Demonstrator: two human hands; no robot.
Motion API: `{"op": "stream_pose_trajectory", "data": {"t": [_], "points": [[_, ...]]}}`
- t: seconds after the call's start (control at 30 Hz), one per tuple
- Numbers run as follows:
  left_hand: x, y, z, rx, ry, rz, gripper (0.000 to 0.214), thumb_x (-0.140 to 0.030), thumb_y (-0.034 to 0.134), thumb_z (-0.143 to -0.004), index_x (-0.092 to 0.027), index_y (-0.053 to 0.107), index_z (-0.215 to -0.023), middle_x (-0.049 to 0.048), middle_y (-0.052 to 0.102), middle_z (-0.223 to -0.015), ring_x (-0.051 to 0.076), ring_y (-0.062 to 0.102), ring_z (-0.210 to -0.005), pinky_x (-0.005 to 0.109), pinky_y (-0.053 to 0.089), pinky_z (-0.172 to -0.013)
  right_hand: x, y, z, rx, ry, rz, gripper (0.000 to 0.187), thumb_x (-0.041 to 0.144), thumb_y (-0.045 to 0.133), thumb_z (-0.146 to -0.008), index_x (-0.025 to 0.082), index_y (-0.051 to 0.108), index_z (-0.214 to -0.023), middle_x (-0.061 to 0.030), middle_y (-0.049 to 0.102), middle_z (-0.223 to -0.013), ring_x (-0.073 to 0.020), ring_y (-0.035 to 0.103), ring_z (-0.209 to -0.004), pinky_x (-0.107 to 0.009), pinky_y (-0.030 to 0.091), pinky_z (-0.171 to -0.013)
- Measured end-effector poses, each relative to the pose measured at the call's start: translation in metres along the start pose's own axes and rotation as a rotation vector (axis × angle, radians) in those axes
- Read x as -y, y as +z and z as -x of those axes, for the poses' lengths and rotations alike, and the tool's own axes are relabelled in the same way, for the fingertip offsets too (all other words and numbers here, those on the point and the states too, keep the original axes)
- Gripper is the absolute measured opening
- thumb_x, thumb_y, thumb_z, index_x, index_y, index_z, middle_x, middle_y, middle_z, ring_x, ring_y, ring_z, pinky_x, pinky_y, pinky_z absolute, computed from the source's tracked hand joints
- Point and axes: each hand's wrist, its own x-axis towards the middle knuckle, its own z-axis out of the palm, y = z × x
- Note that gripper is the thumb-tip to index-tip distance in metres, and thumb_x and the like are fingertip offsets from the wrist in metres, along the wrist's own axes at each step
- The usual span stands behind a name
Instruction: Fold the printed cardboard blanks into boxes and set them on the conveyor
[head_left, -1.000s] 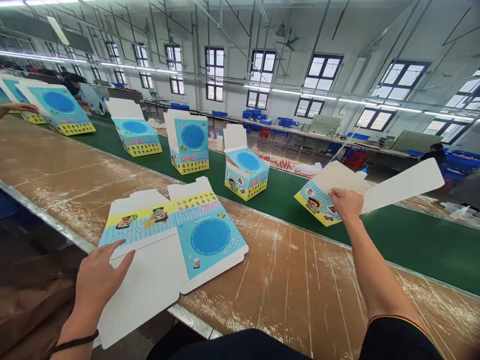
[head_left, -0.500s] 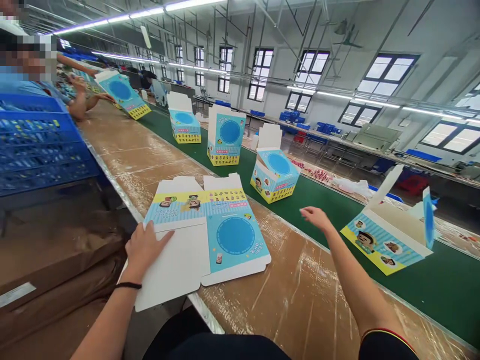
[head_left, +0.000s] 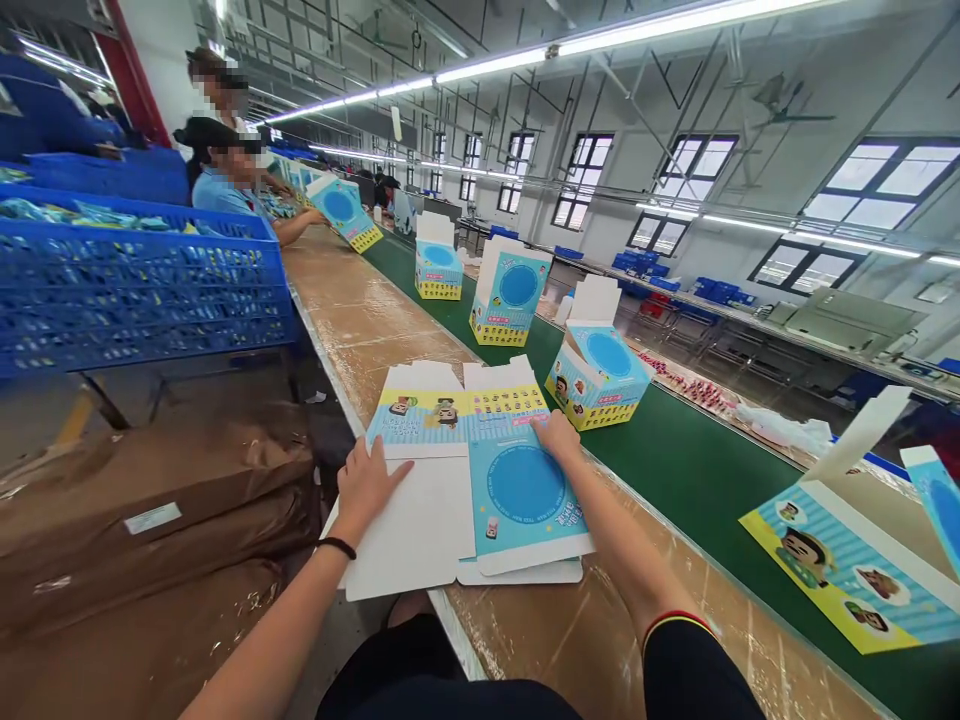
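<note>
A flat, unfolded printed carton blank (head_left: 469, 470) lies on the film-covered workbench (head_left: 360, 300), in light blue and yellow with cartoon figures and a large blue circle. My left hand (head_left: 367, 487) rests open on its white flap, fingers spread. My right hand (head_left: 556, 436) lies on the blank's blue panel near the yellow band, holding nothing. A white edge of another sheet (head_left: 521, 572) sticks out beneath the blank.
Folded cartons (head_left: 598, 378) stand on the green conveyor belt (head_left: 697, 490) beyond the bench, and a larger half-formed carton (head_left: 847, 560) lies at right. Blue crates (head_left: 135, 290) and brown-wrapped bundles (head_left: 150, 500) sit at left. Co-workers (head_left: 232, 180) work farther along the bench.
My right hand has come back from the carton on the belt and now lies on the blank. The view has swung left, showing the blue crates and co-workers.
</note>
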Motion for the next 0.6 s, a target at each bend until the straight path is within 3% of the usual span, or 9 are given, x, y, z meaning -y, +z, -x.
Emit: {"op": "stream_pose_trajectory", "data": {"t": [0.17,0.3,0.4,0.5,0.53,0.6], "points": [[-0.003,0.004,0.006,-0.032,-0.028,0.141,0.079,-0.051,0.051,-0.095,-0.005,0.040,-0.158,0.0308,0.036,-0.168,0.042,0.036,-0.158,0.057,0.032,-0.126,0.026,-0.038,0.016,-0.059,-0.103,-0.183,0.031,0.047,0.072,-0.078,0.024,0.056,-0.091,-0.0152,0.076,-0.108,-0.0348,0.074,-0.108,-0.046,0.059,-0.091],[-0.010,-0.009,-0.007,-0.125,-0.052,0.489,0.075,-0.046,0.061,-0.094,-0.013,0.039,-0.158,0.0252,0.048,-0.163,0.036,0.043,-0.156,0.053,0.035,-0.127,0.042,-0.084,0.047,-0.074,-0.279,-0.459,0.047,0.062,0.075,-0.070,0.026,0.057,-0.095,-0.0053,0.078,-0.089,-0.0269,0.076,-0.085,-0.039,0.062,-0.074],[-0.030,-0.043,-0.032,-0.211,0.001,0.903,0.077,-0.044,0.067,-0.093,-0.018,0.037,-0.158,0.0225,0.058,-0.154,0.033,0.055,-0.147,0.048,0.045,-0.120,0.054,-0.118,0.077,-0.246,-0.428,-0.687,0.057,0.062,0.089,-0.055,0.026,0.060,-0.089,0.0009,0.076,-0.077,-0.0205,0.070,-0.063,-0.034,0.058,-0.059],[-0.061,-0.092,-0.060,-0.325,0.141,1.233,0.082,-0.047,0.080,-0.086,-0.014,0.043,-0.151,0.0231,0.066,-0.140,0.033,0.067,-0.131,0.046,0.052,-0.112,0.064,-0.149,0.104,-0.496,-0.605,-0.830,0.062,0.059,0.098,-0.043,0.027,0.060,-0.079,0.0042,0.073,-0.073,-0.0167,0.065,-0.060,-0.031,0.058,-0.057],[-0.072,-0.108,-0.068,-0.367,0.214,1.289,0.081,-0.048,0.082,-0.085,-0.015,0.045,-0.149,0.0218,0.067,-0.138,0.032,0.068,-0.128,0.045,0.052,-0.111,0.066,-0.159,0.111,-0.561,-0.657,-0.838,0.059,0.059,0.099,-0.044,0.028,0.061,-0.078,0.0045,0.073,-0.074,-0.0171,0.066,-0.061,-0.032,0.059,-0.059],[-0.094,-0.135,-0.077,-0.458,0.392,1.360,0.071,-0.050,0.083,-0.084,-0.017,0.051,-0.139,0.0183,0.067,-0.136,0.030,0.065,-0.131,0.042,0.050,-0.114,0.064,-0.176,0.123,-0.534,-0.754,-0.732,0.044,0.055,0.097,-0.060,0.033,0.068,-0.085,0.0036,0.074,-0.081,-0.0205,0.069,-0.069,-0.037,0.063,-0.062]]}}
